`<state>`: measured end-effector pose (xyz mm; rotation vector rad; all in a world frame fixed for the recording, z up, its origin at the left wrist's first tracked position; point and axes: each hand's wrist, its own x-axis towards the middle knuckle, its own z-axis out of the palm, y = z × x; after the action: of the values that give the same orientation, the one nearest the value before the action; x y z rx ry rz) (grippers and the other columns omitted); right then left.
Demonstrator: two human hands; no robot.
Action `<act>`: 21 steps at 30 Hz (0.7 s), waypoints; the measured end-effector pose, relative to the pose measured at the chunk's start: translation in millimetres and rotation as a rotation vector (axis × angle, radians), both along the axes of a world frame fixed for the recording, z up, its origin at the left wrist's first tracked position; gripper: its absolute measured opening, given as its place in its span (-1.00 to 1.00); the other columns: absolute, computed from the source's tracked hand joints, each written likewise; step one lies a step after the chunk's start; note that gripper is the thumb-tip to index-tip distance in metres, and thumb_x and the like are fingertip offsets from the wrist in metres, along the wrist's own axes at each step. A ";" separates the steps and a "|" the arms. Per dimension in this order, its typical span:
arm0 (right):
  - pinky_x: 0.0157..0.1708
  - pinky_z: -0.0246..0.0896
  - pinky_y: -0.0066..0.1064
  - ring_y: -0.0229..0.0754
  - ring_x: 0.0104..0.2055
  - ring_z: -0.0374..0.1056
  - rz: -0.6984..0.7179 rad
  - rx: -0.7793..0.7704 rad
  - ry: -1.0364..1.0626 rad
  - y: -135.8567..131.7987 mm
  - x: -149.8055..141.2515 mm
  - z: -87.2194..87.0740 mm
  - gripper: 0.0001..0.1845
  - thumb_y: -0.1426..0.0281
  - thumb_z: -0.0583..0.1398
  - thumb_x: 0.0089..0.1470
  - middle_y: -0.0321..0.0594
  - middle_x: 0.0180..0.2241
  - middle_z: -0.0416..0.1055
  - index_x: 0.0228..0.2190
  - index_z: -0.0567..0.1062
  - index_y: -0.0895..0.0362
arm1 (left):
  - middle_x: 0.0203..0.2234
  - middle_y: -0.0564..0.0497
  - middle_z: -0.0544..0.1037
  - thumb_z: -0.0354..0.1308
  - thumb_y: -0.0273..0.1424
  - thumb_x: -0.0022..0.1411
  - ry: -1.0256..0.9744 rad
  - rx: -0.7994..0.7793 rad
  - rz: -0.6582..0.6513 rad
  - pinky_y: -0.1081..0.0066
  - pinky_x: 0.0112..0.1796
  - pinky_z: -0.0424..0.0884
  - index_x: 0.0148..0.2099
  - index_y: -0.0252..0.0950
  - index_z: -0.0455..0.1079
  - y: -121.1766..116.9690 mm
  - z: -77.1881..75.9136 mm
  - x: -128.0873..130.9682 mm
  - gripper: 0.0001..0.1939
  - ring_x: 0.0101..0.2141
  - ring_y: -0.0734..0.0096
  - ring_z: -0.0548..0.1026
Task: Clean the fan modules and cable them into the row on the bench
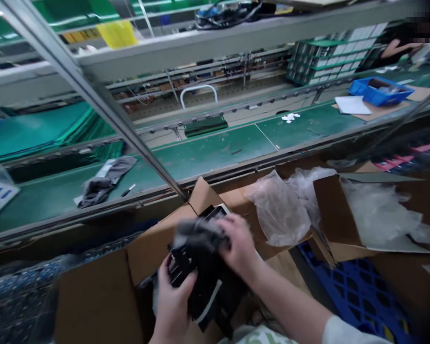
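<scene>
Green tabletop beyond; our left hand clasps a black part, seemingly steadying it; our right hand bunches blurred grey cloth over it.

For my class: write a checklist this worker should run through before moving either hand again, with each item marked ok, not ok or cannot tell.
1. Left hand has a grip on the black item: ok, thumb and fingers are around it.
2. Right hand is on the grey item: ok.
3. Box is open: ok, flaps are spread.
4. Plastic is apart from the hands: ok, it lies to their right.
5. Green belt is free of loose things: not ok, a grey cloth lies there.
6. Both held items are undamaged: cannot tell, they are blurred and partly covered.
</scene>
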<state>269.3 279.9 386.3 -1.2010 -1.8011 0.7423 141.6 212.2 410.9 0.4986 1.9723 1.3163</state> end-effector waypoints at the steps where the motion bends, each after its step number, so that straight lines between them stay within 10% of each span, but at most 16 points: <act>1: -0.12 0.13 -0.22 -0.10 -0.16 0.16 -0.067 -0.060 0.007 -1.3 -5.0 7.7 -0.56 0.46 0.07 -0.20 -0.09 -0.18 0.18 -0.17 0.35 0.14 | -0.19 -0.04 0.38 0.25 -0.31 -0.20 0.020 0.003 0.000 0.19 -0.17 0.32 0.01 -0.17 0.16 -6.8 12.1 -2.8 -0.35 -0.20 0.21 0.40; 6: -0.22 0.19 -0.28 -0.10 -0.21 0.19 0.304 0.087 -0.005 -23.9 -33.8 48.3 -0.49 0.44 0.13 -0.35 -0.14 -0.18 0.20 -0.20 0.36 0.07 | -0.21 -0.08 0.38 0.26 -0.34 -0.25 0.077 0.034 0.036 0.19 -0.18 0.31 0.02 -0.23 0.13 -36.5 51.8 -21.4 -0.29 -0.23 0.21 0.40; 10: -0.19 0.17 -0.28 -0.12 -0.22 0.20 0.004 -0.042 0.008 -39.6 -47.1 62.7 -0.62 0.44 0.04 -0.19 -0.10 -0.22 0.22 -0.22 0.34 0.14 | -0.17 -0.07 0.37 0.28 -0.37 -0.25 0.049 0.095 0.081 0.29 -0.24 0.35 0.04 -0.19 0.10 -55.5 64.7 -34.9 -0.26 -0.25 0.28 0.40; 14: -0.29 0.21 -0.33 -0.13 -0.27 0.21 0.486 0.255 -0.029 -69.9 -36.6 46.7 -0.55 0.33 0.13 -0.34 -0.15 -0.22 0.22 -0.25 0.37 0.08 | -0.25 -0.01 0.42 0.24 -0.37 -0.22 -0.105 0.186 0.191 0.36 -0.35 0.38 0.03 -0.14 0.11 -70.0 80.4 -49.0 -0.30 -0.35 0.34 0.43; 18: -0.23 0.21 -0.28 -0.10 -0.20 0.21 0.022 0.072 0.051 -95.3 -29.7 24.9 -0.60 0.46 0.08 -0.25 -0.11 -0.21 0.20 -0.24 0.33 0.10 | -0.20 0.04 0.40 0.27 -0.41 -0.25 -0.105 0.223 0.224 0.37 -0.34 0.38 0.03 -0.05 0.12 -74.9 100.8 -53.4 -0.27 -0.33 0.36 0.44; 21: -0.31 0.25 -0.35 -0.13 -0.22 0.23 0.165 0.121 0.039 -101.1 -34.6 23.4 -0.65 0.45 0.10 -0.26 -0.21 -0.24 0.27 -0.30 0.36 0.00 | -0.23 0.00 0.41 0.27 -0.43 -0.31 -0.118 0.218 0.205 0.38 -0.34 0.39 0.04 -0.14 0.13 -75.7 111.5 -50.7 -0.23 -0.30 0.30 0.43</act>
<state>234.7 178.8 409.7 -0.9617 -1.9011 0.7331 91.0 136.5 522.3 0.3174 1.8296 1.6616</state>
